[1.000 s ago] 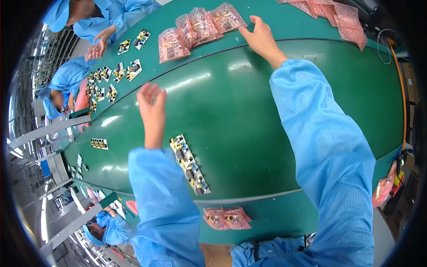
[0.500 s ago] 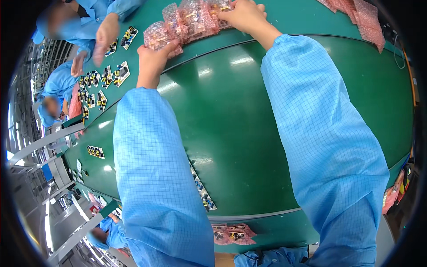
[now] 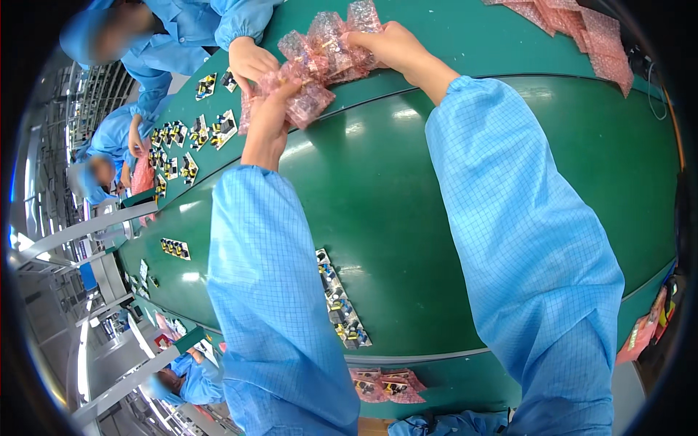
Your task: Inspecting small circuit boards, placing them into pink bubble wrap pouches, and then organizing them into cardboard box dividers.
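Across the far side of the green bench lies a row of pink bubble-wrap packets (image 3: 327, 43) with circuit boards showing faintly inside. My left hand (image 3: 269, 123) is closed on the bubble-wrap packet (image 3: 309, 103) at the row's left end, thumb on top. At the right end, my right hand (image 3: 400, 52) grips another packet, its fingertips partly hidden behind the wrap. A co-worker's hand (image 3: 251, 62) reaches in from the upper left and touches the packets beside my left hand.
A strip of circuit boards (image 3: 342, 301) lies on the green belt by my left forearm, and a smaller strip (image 3: 175, 248) farther left. Loose boards (image 3: 198, 132) stand at the far left. Bubble-wrap bags (image 3: 607, 54) lie far right; wrapped boards (image 3: 389, 385) lie at the near edge.
My left hand has moved right and nearer with the end packet, which is now turned. The co-worker's hand has come over to the packets. My right hand keeps its grip.
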`<state>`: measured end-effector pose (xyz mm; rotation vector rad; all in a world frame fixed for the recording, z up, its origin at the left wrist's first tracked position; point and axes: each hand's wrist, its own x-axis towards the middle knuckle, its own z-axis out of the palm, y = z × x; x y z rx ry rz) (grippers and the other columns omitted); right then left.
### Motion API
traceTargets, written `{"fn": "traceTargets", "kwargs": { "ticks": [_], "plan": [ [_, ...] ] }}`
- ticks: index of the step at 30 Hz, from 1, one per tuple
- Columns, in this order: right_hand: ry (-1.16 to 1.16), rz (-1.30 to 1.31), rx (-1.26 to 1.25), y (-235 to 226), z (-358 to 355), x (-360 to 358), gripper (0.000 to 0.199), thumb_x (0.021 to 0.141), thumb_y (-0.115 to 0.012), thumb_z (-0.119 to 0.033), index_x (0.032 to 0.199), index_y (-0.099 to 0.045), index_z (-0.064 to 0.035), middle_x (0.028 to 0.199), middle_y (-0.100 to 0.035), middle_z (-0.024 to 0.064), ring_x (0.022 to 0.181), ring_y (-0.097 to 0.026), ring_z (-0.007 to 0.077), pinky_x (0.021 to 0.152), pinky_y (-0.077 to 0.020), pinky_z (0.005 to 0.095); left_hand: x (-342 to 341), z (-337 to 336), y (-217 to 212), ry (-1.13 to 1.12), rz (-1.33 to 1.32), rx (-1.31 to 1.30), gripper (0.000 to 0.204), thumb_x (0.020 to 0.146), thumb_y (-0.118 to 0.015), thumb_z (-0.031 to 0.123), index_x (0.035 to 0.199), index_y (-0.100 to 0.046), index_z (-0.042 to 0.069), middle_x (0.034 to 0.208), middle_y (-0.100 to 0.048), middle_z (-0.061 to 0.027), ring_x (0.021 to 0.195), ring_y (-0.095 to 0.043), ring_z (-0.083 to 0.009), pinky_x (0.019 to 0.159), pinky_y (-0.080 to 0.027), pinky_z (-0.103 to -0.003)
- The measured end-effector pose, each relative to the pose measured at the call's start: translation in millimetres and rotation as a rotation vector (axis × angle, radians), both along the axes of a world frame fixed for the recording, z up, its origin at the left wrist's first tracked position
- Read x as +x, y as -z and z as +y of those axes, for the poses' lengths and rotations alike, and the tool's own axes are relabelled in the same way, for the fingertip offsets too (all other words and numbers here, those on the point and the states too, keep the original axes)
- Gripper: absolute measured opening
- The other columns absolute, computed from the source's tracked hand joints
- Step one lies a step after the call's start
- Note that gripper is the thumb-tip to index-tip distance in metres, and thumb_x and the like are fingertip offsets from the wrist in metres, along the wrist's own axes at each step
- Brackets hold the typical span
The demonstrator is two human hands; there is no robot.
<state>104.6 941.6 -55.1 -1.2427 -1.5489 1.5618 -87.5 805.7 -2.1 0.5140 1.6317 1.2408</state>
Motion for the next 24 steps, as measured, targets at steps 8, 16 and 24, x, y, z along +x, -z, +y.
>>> {"fn": "traceTargets", "kwargs": {
  "ticks": [8,16,24],
  "plan": [
    [0.016,-0.070,0.023,-3,-5,-6,0.060,0.067,-0.079,-0.048,0.091,-0.070,0.0061,0.094,-0.071,0.0192,0.088,-0.068,0.0318,0.077,-0.0524,0.0390,-18,-18,-45,-0.086,-0.235,0.239,0.034,0.080,-0.049,0.002,0.113,-0.055,-0.002,0.110,-0.063,-0.0154,0.100,-0.064,-0.0318,0.091,-0.053,-0.044],
    [0.055,-0.127,-0.043,0,-8,-11,0.070,0.064,-0.080,-0.049,0.108,-0.066,0.0050,0.106,-0.069,0.0193,0.099,-0.067,0.0327,0.086,-0.0525,0.0395,-10,54,-6,-0.036,-0.230,0.197,0.033,0.088,-0.044,0.017,0.113,-0.060,0.003,0.109,-0.067,-0.0108,0.096,-0.066,-0.0269,0.084,-0.055,-0.044],
    [-0.143,0.411,-0.243,-46,-70,58,0.054,0.080,-0.076,-0.022,0.125,-0.056,-0.0013,0.117,-0.063,0.0079,0.104,-0.061,0.0188,0.091,-0.0477,0.0325,14,0,16,0.029,-0.530,0.232,0.042,0.098,-0.039,0.027,0.130,-0.052,0.003,0.128,-0.059,-0.0128,0.117,-0.057,-0.0336,0.099,-0.044,-0.059]
  ]
}}
